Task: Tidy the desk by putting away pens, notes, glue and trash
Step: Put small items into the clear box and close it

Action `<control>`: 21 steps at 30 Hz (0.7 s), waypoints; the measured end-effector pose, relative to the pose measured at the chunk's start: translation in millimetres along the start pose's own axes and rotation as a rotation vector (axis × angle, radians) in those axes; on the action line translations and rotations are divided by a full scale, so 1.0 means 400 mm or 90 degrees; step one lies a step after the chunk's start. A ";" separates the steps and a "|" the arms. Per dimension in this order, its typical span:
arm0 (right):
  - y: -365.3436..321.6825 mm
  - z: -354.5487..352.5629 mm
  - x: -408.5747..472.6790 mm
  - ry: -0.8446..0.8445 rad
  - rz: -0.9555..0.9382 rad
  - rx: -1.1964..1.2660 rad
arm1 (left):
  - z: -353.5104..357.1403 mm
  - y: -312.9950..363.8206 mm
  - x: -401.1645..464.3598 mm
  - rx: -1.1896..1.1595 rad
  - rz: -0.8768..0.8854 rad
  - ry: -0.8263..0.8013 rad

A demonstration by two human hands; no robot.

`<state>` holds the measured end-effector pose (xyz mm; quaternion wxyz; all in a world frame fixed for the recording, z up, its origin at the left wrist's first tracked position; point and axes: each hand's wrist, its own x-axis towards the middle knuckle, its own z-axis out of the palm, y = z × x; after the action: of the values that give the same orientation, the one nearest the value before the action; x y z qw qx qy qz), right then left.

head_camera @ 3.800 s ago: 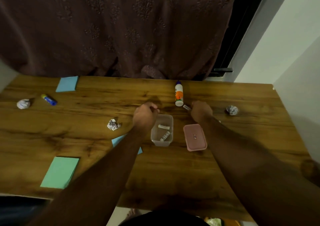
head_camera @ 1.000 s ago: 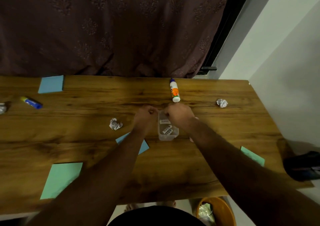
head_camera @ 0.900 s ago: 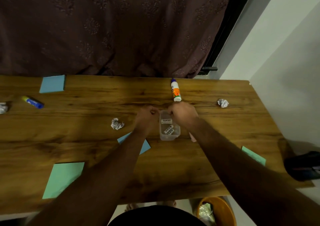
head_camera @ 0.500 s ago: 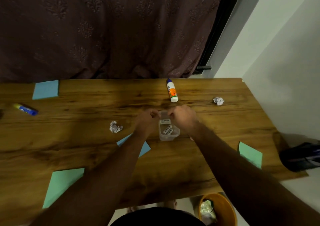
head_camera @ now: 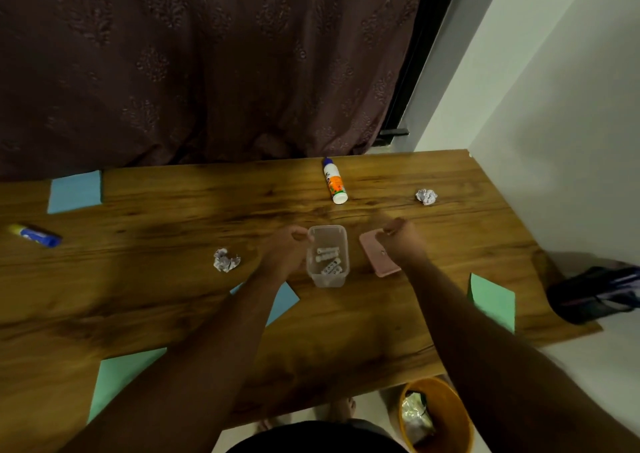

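A clear plastic container (head_camera: 327,276) stands mid-desk with several small white items inside. My left hand (head_camera: 284,251) grips its left rim. A pink lid (head_camera: 375,258) lies just right of it, and my right hand (head_camera: 401,239) curls its fingers over the lid's far edge. A white and orange glue bottle (head_camera: 335,185) lies behind the container. Crumpled paper balls lie at the right (head_camera: 426,196) and the left (head_camera: 225,260). A blue and yellow glue stick (head_camera: 34,235) lies far left.
Blue notes lie at the back left (head_camera: 75,191) and under my left forearm (head_camera: 285,302). Green notes lie at the right edge (head_camera: 491,302) and the front left (head_camera: 124,376). An orange bin (head_camera: 446,418) stands below the desk's front edge. A dark bag (head_camera: 595,293) sits right.
My right hand has left the container's top and moved right onto the pink lid. My left hand stays at the container's left rim. The camera has turned right.
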<state>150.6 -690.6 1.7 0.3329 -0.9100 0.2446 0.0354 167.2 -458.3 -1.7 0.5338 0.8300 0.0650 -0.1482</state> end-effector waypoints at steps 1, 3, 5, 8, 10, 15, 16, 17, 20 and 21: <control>0.013 0.001 -0.002 -0.007 0.012 -0.077 | 0.005 0.006 -0.003 0.007 0.008 -0.003; 0.029 0.009 -0.012 -0.028 0.035 -0.194 | 0.020 0.015 -0.011 -0.010 0.012 -0.014; 0.039 0.024 -0.013 -0.046 0.039 -0.266 | 0.030 0.020 -0.018 -0.062 -0.015 -0.027; 0.046 0.045 -0.018 -0.045 0.043 -0.309 | 0.032 0.021 -0.017 -0.085 -0.042 -0.036; 0.036 0.049 -0.026 -0.027 0.037 -0.319 | 0.030 0.021 -0.018 -0.102 -0.052 -0.034; -0.029 0.012 -0.043 -0.005 0.068 -0.113 | 0.035 0.017 -0.018 -0.150 -0.068 -0.036; -0.058 -0.003 -0.048 -0.004 0.069 -0.035 | 0.035 0.017 -0.017 -0.161 -0.068 -0.031; -0.090 -0.018 -0.054 -0.008 0.067 0.020 | 0.035 0.017 -0.015 -0.170 -0.069 -0.025; -0.167 -0.047 -0.077 -0.041 0.015 0.020 | 0.039 0.017 -0.014 -0.203 -0.082 -0.015; -0.184 -0.048 -0.094 -0.056 0.003 0.007 | 0.040 0.017 -0.014 -0.213 -0.087 -0.014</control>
<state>150.2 -638.3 68.4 0.3483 -0.9051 0.2322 0.0751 160.7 -475.5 -0.3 0.6536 0.7218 0.1392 -0.1803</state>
